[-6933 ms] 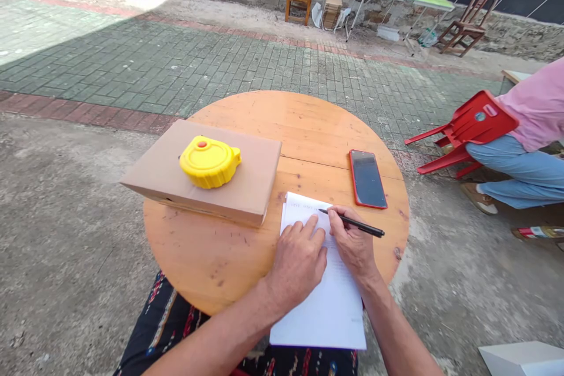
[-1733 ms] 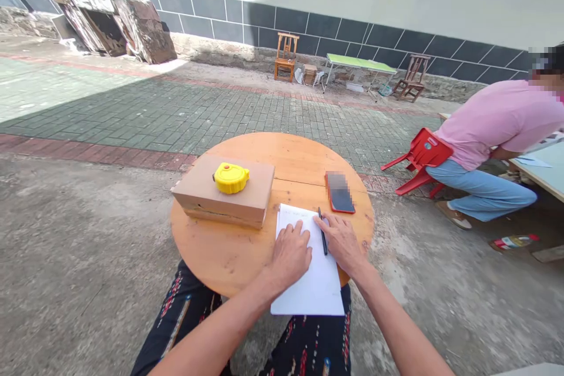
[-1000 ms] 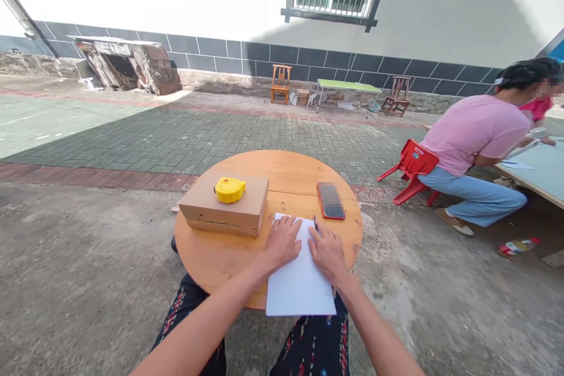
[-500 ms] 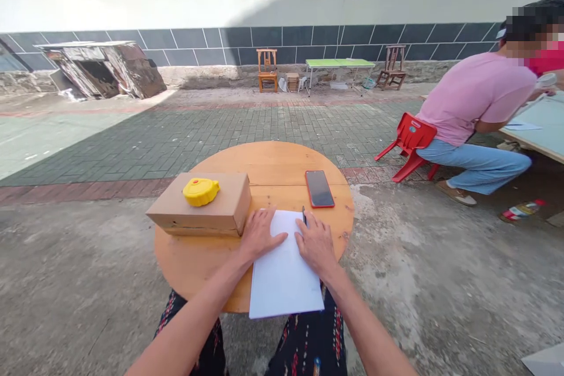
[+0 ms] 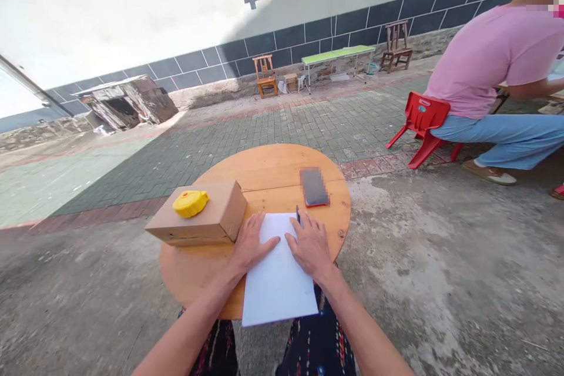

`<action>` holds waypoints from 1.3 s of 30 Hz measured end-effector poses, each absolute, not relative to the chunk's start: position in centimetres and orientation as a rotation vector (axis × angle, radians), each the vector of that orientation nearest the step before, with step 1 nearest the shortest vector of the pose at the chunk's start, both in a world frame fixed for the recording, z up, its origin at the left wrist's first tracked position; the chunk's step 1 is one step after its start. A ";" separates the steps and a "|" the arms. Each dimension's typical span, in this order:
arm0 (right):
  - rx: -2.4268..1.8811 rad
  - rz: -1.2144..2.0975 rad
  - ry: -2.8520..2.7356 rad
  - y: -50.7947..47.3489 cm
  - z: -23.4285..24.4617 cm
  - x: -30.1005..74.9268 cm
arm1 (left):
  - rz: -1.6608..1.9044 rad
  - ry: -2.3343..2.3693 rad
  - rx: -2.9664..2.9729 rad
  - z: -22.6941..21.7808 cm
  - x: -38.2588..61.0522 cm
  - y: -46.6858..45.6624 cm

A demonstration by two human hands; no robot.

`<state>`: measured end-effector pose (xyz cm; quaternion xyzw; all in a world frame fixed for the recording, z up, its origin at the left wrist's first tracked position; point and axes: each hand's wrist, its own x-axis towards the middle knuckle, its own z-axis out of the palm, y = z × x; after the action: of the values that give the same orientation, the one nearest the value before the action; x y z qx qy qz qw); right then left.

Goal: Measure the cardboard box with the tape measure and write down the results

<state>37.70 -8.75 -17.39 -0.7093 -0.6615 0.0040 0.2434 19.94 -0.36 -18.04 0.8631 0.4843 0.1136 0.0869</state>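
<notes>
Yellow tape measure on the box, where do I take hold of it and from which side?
Take the tape measure across its rounded rim, coming down from above. It lies flat, broad face up, on the cardboard box, so only the rim offers opposing sides. Its small nub points right, so pinch front and back. The left hand is nearer.

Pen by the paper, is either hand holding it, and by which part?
Neither has a grip on it. The left hand and right hand lie flat on the paper; the pen pokes out just beyond the right hand.
</notes>
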 end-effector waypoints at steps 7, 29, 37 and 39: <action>-1.868 0.124 -1.678 -8.7 -17.4 38.2 | 0.344 1.470 2.597 -16.7 19.1 -2.6; -1.647 0.279 -1.375 -8.5 -18.6 39.3 | 0.052 1.123 2.901 -16.5 14.5 -12.3; -1.566 0.257 -1.312 -8.1 -19.4 39.6 | 0.152 1.073 2.885 -16.6 13.6 -12.6; -1.532 0.240 -1.306 -7.9 -19.7 39.7 | 0.220 1.072 2.883 -16.4 12.7 -13.4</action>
<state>39.67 -7.95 -19.67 -0.6415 -0.5469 0.1005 0.5285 12.72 -13.37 -16.43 0.9345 0.3475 0.0714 0.0292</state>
